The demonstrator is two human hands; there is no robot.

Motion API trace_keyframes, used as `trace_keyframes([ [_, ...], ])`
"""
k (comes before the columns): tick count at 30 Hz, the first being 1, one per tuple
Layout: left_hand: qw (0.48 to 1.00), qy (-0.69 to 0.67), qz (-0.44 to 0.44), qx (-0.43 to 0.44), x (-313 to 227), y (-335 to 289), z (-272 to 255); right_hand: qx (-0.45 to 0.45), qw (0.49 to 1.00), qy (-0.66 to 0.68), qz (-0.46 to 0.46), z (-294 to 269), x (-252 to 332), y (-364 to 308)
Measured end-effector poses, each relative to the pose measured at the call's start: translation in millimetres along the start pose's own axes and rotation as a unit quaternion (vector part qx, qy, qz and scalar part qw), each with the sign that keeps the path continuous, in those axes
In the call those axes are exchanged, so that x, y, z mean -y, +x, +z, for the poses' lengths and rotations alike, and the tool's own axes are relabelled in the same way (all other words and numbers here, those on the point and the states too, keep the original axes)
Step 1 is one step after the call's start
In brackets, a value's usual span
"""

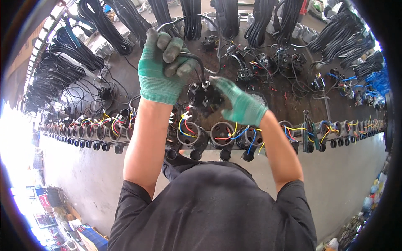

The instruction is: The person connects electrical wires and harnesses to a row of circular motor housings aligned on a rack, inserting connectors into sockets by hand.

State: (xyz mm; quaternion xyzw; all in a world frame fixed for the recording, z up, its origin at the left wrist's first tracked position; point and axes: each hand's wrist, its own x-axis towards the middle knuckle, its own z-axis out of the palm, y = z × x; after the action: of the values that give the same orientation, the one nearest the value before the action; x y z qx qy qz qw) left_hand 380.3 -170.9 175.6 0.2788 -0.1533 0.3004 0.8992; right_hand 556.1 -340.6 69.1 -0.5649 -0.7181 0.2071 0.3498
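My left hand (pixel 165 69), in a green knitted glove with grey fingertips, is raised and closed around a black cable (pixel 196 58). The cable loops out of the fist and runs down to a round black part (pixel 204 94) with shiny metal terminals, which hangs below and to the right of that hand. Beside the part, my right hand (pixel 245 102), gloved alike, has its fingers stretched toward it and its thumb apart. Whether the right fingertips touch the part I cannot tell; this area is slightly blurred.
Along the bench's near edge stands a row of round black housings (pixel 222 134) with coloured wires sticking out. Bundles of black cable (pixel 192 21) lie along the far side. Several wired round parts (pixel 245 73) are on the dark bench top (pixel 276 94). Blue cable (pixel 379 83) lies far right.
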Motion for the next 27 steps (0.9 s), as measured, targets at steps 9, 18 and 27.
trace_keyframes([
  [9, 0.993, -0.08, 0.028, -0.076, 20, 9, 28, -0.177, 0.938, 0.297, 0.004, 91, 8, -25],
  [18, 0.857, 0.25, -0.228, -0.388, 48, -7, -88, -0.228, 0.963, 0.097, 0.104, 55, 41, -64],
  [27, 0.785, 0.533, -0.221, -0.228, 65, -80, -79, -0.248, 0.919, 0.117, 0.281, 36, -4, -57],
])
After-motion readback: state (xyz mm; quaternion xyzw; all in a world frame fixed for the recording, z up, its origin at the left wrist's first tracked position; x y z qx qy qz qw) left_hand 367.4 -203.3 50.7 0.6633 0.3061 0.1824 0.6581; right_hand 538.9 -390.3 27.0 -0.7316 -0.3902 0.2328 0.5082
